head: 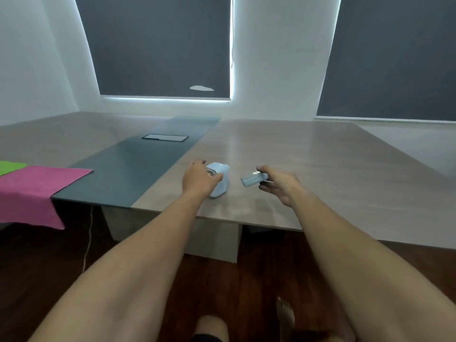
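Observation:
A pale blue, rounded device point(221, 180) stands on the wooden table point(308, 169) near its front edge. My left hand point(198, 178) grips its left side and top, where a shiny metal part shows. My right hand point(280, 185) hovers just right of it and pinches a small pale cylindrical piece point(253, 178), which lies roughly level and points left toward the device. A dark end of that piece sits by my fingers. The two objects are apart.
A dark grey strip point(128, 169) with a rectangular hatch point(164, 138) runs down the table. A pink cloth point(37, 191) hangs over the left front edge, with a green cloth point(9, 166) behind it. Dark wooden floor and my feet lie below.

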Demonstrator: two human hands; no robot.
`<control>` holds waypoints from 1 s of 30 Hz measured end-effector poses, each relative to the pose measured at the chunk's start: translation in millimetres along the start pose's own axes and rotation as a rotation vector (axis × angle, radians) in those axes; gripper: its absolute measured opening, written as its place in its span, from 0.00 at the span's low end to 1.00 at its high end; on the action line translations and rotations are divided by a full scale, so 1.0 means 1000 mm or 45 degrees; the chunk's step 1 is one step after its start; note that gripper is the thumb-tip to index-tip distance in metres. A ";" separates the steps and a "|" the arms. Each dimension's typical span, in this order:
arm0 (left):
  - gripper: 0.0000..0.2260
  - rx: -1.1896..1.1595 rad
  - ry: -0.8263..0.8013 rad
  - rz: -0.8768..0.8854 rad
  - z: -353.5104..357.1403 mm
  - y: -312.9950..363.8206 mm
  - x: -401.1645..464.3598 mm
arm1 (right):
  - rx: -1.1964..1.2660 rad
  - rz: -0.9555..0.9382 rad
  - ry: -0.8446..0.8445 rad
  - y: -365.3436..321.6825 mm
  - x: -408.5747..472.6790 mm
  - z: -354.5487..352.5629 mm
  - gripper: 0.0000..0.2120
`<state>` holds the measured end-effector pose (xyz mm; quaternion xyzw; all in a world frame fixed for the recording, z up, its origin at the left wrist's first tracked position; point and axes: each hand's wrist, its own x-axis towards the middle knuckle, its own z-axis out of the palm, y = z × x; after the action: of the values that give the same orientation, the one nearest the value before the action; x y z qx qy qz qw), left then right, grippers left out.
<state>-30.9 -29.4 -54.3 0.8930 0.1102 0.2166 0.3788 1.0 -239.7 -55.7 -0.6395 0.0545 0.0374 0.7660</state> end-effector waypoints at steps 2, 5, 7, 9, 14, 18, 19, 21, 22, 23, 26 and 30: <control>0.35 -0.034 -0.031 -0.046 0.010 -0.008 0.006 | -0.032 0.008 0.011 0.007 0.008 0.003 0.12; 0.39 -0.157 -0.029 -0.130 0.023 -0.019 0.014 | -0.059 0.013 0.031 0.018 0.021 0.007 0.09; 0.39 -0.251 -0.012 -0.201 0.030 -0.024 0.018 | -0.066 0.014 0.024 0.025 0.029 0.010 0.09; 0.35 -0.319 0.008 -0.245 0.034 -0.028 0.023 | -0.071 0.012 -0.002 0.030 0.035 0.014 0.13; 0.27 -0.474 0.038 -0.321 0.034 -0.032 0.033 | -0.004 0.001 -0.026 0.032 0.047 0.020 0.18; 0.21 -0.803 -0.162 -0.340 0.029 -0.039 0.031 | 0.015 -0.008 -0.056 0.026 0.046 0.020 0.17; 0.20 -0.881 -0.229 -0.343 0.027 -0.040 0.029 | 0.016 -0.005 -0.062 0.025 0.044 0.019 0.16; 0.20 -0.977 -0.320 -0.360 0.025 -0.040 0.028 | 0.052 0.010 -0.072 0.022 0.041 0.018 0.14; 0.21 -1.008 -0.347 -0.374 0.024 -0.039 0.027 | 0.075 0.021 -0.077 0.021 0.039 0.017 0.14; 0.22 -1.041 -0.370 -0.388 0.023 -0.037 0.027 | 0.093 0.033 -0.085 0.020 0.038 0.016 0.15; 0.22 -1.110 -0.444 -0.401 0.021 -0.032 0.027 | 0.136 0.059 -0.119 0.018 0.033 0.012 0.14; 0.18 -1.129 -0.501 -0.365 0.021 -0.027 0.024 | 0.127 0.062 -0.248 0.016 0.027 0.008 0.13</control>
<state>-0.2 -15.7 -79.6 0.6459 0.0557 0.0160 0.7613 26.2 -229.1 -73.7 -0.5924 -0.0031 0.1151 0.7973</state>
